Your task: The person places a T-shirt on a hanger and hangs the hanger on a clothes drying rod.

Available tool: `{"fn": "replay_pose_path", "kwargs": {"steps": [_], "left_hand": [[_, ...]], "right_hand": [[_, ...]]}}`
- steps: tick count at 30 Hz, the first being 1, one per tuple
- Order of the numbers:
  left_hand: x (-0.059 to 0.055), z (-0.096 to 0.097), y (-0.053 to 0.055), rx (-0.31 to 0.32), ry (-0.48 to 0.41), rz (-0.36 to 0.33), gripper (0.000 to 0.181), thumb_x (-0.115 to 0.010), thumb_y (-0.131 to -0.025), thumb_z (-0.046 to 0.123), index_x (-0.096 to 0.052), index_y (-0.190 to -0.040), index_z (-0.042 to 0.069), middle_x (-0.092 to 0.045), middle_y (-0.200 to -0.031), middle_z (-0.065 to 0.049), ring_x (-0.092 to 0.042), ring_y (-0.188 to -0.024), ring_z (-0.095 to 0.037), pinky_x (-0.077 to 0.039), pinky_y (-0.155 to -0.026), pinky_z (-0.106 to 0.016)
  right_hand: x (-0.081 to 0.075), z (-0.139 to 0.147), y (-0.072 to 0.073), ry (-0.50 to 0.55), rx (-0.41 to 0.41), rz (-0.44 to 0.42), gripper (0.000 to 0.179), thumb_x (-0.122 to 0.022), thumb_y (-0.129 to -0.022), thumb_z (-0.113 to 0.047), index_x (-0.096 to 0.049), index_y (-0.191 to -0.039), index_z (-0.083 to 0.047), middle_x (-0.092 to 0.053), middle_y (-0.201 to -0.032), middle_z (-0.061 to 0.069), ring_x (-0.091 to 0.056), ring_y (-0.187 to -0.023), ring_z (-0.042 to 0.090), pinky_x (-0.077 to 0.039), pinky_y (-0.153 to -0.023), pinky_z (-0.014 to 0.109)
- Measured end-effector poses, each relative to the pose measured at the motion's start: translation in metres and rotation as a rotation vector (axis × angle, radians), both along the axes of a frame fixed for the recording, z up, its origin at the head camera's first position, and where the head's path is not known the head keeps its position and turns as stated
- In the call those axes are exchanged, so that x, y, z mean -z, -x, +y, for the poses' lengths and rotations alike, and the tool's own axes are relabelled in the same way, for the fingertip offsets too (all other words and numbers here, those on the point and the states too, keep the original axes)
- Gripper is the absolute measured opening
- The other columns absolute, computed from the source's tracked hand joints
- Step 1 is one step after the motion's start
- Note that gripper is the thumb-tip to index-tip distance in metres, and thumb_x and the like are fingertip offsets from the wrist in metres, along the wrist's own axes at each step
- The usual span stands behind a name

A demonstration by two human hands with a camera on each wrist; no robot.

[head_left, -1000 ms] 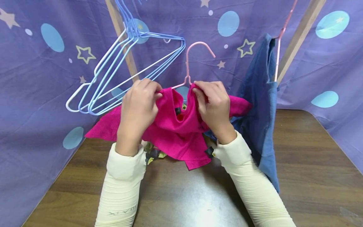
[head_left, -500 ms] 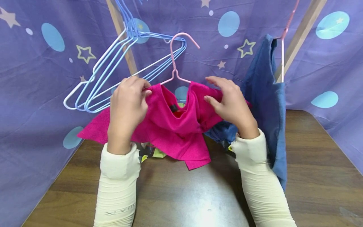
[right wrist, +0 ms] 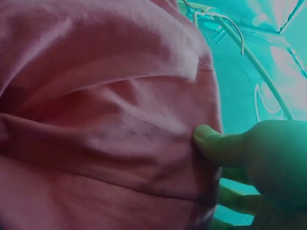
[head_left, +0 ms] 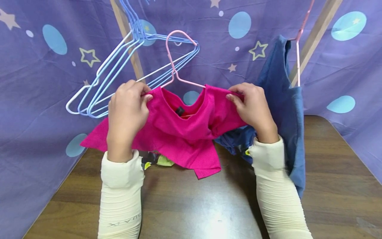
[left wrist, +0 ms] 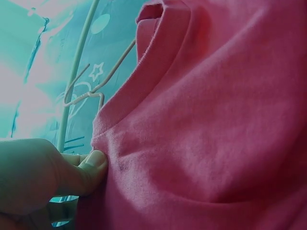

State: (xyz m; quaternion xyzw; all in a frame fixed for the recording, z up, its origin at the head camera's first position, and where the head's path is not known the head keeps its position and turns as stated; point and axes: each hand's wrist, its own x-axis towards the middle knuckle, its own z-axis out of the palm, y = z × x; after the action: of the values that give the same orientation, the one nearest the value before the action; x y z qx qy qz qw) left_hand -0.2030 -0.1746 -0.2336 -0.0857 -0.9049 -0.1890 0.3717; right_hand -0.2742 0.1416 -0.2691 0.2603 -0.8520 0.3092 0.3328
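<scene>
A bright pink T-shirt [head_left: 191,129] hangs over a pink hanger [head_left: 174,68], whose hook and neck rise out of the collar. My left hand [head_left: 126,114] pinches the shirt's shoulder on the left side of the neckline. In the left wrist view the thumb [left wrist: 93,165] presses the cloth just below the collar. My right hand [head_left: 253,106] pinches the other shoulder farther out towards the sleeve. The right wrist view has that thumb [right wrist: 211,136] on the front of the fabric, fingers behind. The hanger's arms are hidden inside the shirt.
Several blue and white hangers [head_left: 104,76] hang at the left, behind the pink hook. Blue garment [head_left: 286,126] on another pink hanger hangs close by the right forearm. Behind the shirt, more cloth [head_left: 165,161] lies on the wooden table [head_left: 191,205]. Wooden poles [head_left: 317,38] stand behind.
Both hands have moved apart along the shoulders, the right one letting go and then pinching the shirt farther out. The collar has spread wider, and the hanger hook has shifted left and up.
</scene>
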Motion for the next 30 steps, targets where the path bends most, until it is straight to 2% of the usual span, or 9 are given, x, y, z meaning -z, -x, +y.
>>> {"fn": "replay_pose_path", "kwargs": {"steps": [7,11,15,19,24,30], "left_hand": [[0.001,-0.002,-0.002,-0.022,-0.017,-0.008,0.009,-0.068,-0.094,0.005,-0.073,-0.1,0.0,-0.067,-0.094,-0.017,-0.062,-0.094,-0.041,-0.048,-0.08,-0.06],[-0.001,-0.003,-0.002,-0.048,-0.036,0.001,0.01,-0.068,-0.094,0.005,-0.073,-0.1,-0.001,-0.068,-0.096,-0.018,-0.064,-0.095,-0.041,-0.049,-0.081,-0.06],[-0.002,-0.003,-0.003,-0.081,-0.059,0.009,0.011,-0.067,-0.094,0.007,-0.073,-0.099,-0.001,-0.068,-0.095,-0.017,-0.065,-0.094,-0.042,-0.049,-0.08,-0.06],[-0.002,0.0,-0.003,-0.126,-0.074,0.013,0.01,-0.067,-0.093,0.008,-0.072,-0.096,0.0,-0.068,-0.095,-0.017,-0.066,-0.095,-0.045,-0.049,-0.079,-0.061],[-0.001,0.005,-0.003,-0.152,-0.088,0.019,0.009,-0.068,-0.093,0.008,-0.071,-0.094,-0.001,-0.068,-0.095,-0.018,-0.065,-0.095,-0.046,-0.049,-0.078,-0.061],[-0.001,0.008,-0.002,-0.167,-0.083,0.029,0.011,-0.067,-0.093,0.008,-0.071,-0.095,-0.001,-0.068,-0.098,-0.019,-0.065,-0.098,-0.045,-0.05,-0.079,-0.062]], "right_hand": [[0.002,-0.002,0.001,0.088,0.113,0.158,0.012,-0.075,-0.092,-0.012,-0.078,-0.096,0.0,-0.074,-0.089,0.017,-0.061,-0.079,0.034,-0.046,-0.072,0.047],[0.001,-0.003,0.001,0.178,0.154,0.238,0.015,-0.072,-0.095,-0.013,-0.076,-0.096,0.001,-0.073,-0.091,0.018,-0.062,-0.082,0.036,-0.047,-0.075,0.048],[-0.001,-0.004,0.001,0.224,0.162,0.315,0.019,-0.07,-0.095,-0.016,-0.076,-0.095,0.003,-0.074,-0.092,0.019,-0.064,-0.085,0.037,-0.048,-0.077,0.048],[-0.001,-0.006,0.001,0.231,0.137,0.343,0.018,-0.069,-0.093,-0.014,-0.076,-0.093,0.002,-0.075,-0.091,0.019,-0.064,-0.085,0.038,-0.048,-0.078,0.048],[0.0,-0.01,-0.001,0.201,0.098,0.361,0.017,-0.067,-0.091,-0.012,-0.075,-0.09,0.003,-0.074,-0.089,0.019,-0.063,-0.083,0.038,-0.048,-0.076,0.048],[0.0,-0.019,-0.005,0.08,0.066,0.352,0.015,-0.066,-0.092,-0.012,-0.075,-0.089,0.0,-0.073,-0.09,0.016,-0.062,-0.082,0.036,-0.05,-0.072,0.047]]}}
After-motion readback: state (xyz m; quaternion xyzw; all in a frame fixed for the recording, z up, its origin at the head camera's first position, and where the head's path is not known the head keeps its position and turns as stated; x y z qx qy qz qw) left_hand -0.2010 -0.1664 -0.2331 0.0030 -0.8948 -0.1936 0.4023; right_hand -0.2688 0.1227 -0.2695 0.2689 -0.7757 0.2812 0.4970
